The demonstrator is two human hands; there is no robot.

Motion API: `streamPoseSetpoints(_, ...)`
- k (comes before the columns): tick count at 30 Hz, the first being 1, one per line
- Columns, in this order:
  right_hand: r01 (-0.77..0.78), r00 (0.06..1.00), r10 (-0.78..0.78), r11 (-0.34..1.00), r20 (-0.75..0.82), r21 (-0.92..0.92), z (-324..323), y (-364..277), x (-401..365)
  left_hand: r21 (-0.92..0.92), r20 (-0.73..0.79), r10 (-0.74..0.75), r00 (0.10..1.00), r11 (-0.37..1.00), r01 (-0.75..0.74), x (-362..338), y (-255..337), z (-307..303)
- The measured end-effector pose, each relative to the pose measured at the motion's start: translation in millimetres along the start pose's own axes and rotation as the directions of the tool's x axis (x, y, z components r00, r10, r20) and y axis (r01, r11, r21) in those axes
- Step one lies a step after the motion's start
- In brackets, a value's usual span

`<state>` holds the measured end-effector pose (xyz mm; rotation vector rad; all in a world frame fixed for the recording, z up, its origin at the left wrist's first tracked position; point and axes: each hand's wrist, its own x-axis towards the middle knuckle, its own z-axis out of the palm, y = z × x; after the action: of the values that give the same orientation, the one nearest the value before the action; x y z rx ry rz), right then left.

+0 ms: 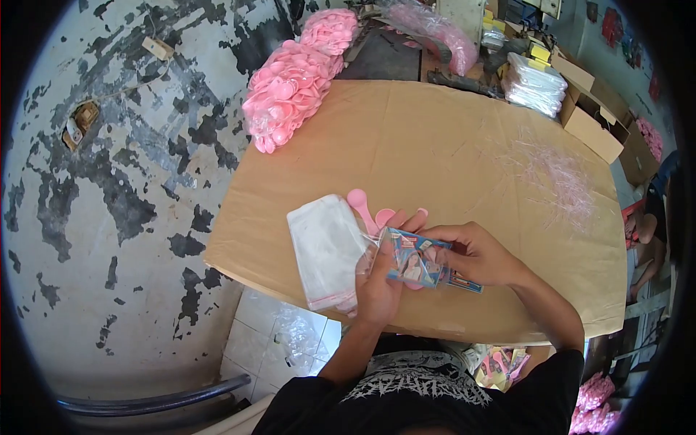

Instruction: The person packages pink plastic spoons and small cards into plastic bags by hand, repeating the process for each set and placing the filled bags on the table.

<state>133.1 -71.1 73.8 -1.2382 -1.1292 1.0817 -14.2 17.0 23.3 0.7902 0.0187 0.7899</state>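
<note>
My left hand (378,279) grips the left end of a blue printed card (413,259), its thumb lying along the front. Clear plastic shows around the card at that end. On the card's right side, the fingers of my right hand (478,252) pinch its edge. A strip of a second blue printed piece (467,283) sticks out below my right hand. Just beyond my left hand lie pink plastic spoons (358,201), partly hidden by my fingers. A stack of clear plastic bags (326,243) lies flat to the left, overlapped by my left hand.
Brown paper covers the table (435,145). A big bag of pink spoons (286,90) sits at the back left by the peeling wall. Loose plastic strands (554,177) lie at right, below wrapped packs (533,83) and a cardboard box (591,130). Another person (645,232) is at the far right.
</note>
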Motion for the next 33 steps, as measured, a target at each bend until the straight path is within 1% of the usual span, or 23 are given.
streamPoseSetpoints(2,-0.117,0.993,0.116,0.992,-0.006,-0.050,2.2,-5.5,0.4,0.121,0.057,0.088,0.994,0.988,-0.095,-1.5,-1.9,4.6)
streamPoseSetpoints(3,-0.174,0.985,0.173,0.982,-0.011,-0.075,2.8,-8.4,0.5,-0.028,0.044,0.118,0.992,0.993,-0.117,-2.3,-3.7,5.8)
streamPoseSetpoints(5,-0.174,0.985,0.173,0.978,-0.018,-0.112,5.3,-10.9,0.9,-0.087,0.004,0.080,0.997,0.993,-0.079,-5.0,-1.1,-1.6)
streamPoseSetpoints(6,-0.177,0.984,0.176,0.980,-0.015,-0.092,8.0,-12.6,1.3,-0.119,-0.017,0.059,0.998,0.991,-0.061,-7.0,-0.1,-4.4)
streamPoseSetpoints(7,-0.179,0.984,0.179,0.981,-0.012,-0.071,10.7,-14.4,1.6,-0.097,-0.063,0.039,0.997,0.994,-0.045,-8.5,1.6,-4.9)
streamPoseSetpoints(9,-0.184,0.983,0.184,0.982,0.006,0.048,20.5,-18.6,5.0,-0.056,-0.155,0.004,0.988,0.998,-0.013,-10.4,5.7,-3.2)
streamPoseSetpoints(12,0.037,0.990,-0.031,0.998,0.140,-0.046,9.1,0.5,6.4,0.023,0.037,0.203,0.978,0.979,-0.204,-9.7,3.7,-0.4)
streamPoseSetpoints(15,0.143,0.967,-0.118,0.985,0.227,-0.097,9.8,15.0,11.9,0.220,0.285,0.306,0.909,0.902,-0.372,-11.8,-4.0,-20.0)
streamPoseSetpoints(16,0.016,0.979,-0.027,0.998,0.200,0.056,11.9,10.4,11.0,0.168,0.219,0.335,0.916,0.912,-0.374,-15.3,-1.7,-22.8)
streamPoseSetpoints(17,-0.103,0.980,0.064,0.972,0.186,0.211,14.6,0.3,10.3,0.116,0.155,0.361,0.920,0.918,-0.380,-17.8,4.5,-25.9)
streamPoseSetpoints(18,-0.165,0.974,0.114,0.949,0.194,0.269,14.3,-7.4,9.7,0.066,0.090,0.379,0.921,0.920,-0.386,-19.6,11.8,-27.3)
streamPoseSetpoints(19,-0.224,0.966,0.164,0.918,0.202,0.326,13.9,-15.0,9.2,0.107,0.052,0.431,0.901,0.894,-0.434,-19.9,20.4,-23.3)
streamPoseSetpoints(20,-0.234,0.960,0.174,0.929,0.219,0.289,10.6,-19.6,9.5,0.152,0.018,0.482,0.876,0.864,-0.479,-18.5,30.7,-16.1)
streamPoseSetpoints(21,-0.190,0.966,0.142,0.957,0.214,0.222,8.6,-24.3,9.8,0.197,-0.012,0.535,0.845,0.830,-0.522,-17.1,38.0,-13.8)
streamPoseSetpoints(22,-0.144,0.972,0.110,0.978,0.209,0.153,6.6,-29.0,10.0,0.258,0.053,0.562,0.825,0.791,-0.555,-18.4,41.0,-19.2)
streamPoseSetpoints(24,0.049,0.983,-0.039,0.998,0.181,-0.050,5.3,-36.8,11.2,0.369,0.185,0.600,0.779,0.692,-0.620,-22.8,40.7,-36.0)
streamPoseSetpoints(26,0.105,0.986,-0.066,0.956,0.151,-0.273,-9.7,-44.4,27.5,0.166,0.070,0.625,0.777,0.761,-0.627,-21.1,40.7,-42.6)
streamPoseSetpoints(27,0.128,0.987,-0.081,0.916,0.138,-0.380,-17.3,-46.9,34.8,0.157,-0.015,0.617,0.787,0.779,-0.608,-22.2,45.9,-36.4)
streamPoseSetpoints(28,0.239,0.969,-0.144,0.756,0.201,-0.609,-27.0,-38.6,38.8,0.148,-0.098,0.605,0.790,0.794,-0.589,-23.0,50.1,-33.2)
streamPoseSetpoints(29,0.336,0.942,-0.188,0.525,0.278,-0.782,-41.3,-20.3,43.2,0.139,-0.091,0.604,0.792,0.795,-0.591,-22.2,52.4,-34.9)
streamPoseSetpoints(30,0.410,0.907,-0.208,0.238,0.366,-0.880,-53.4,-4.4,47.7,0.151,-0.085,0.603,0.793,0.795,-0.588,-21.0,52.3,-36.4)
streamPoseSetpoints(31,0.392,0.919,-0.114,0.337,0.376,-0.856,-58.2,6.1,49.5,0.164,-0.081,0.602,0.794,0.794,-0.585,-21.5,51.7,-38.4)
streamPoseSetpoints(33,0.395,0.918,-0.123,0.393,0.378,-0.831,-58.2,20.8,51.4,0.165,-0.071,0.593,0.802,0.800,-0.577,-19.5,48.4,-41.0)
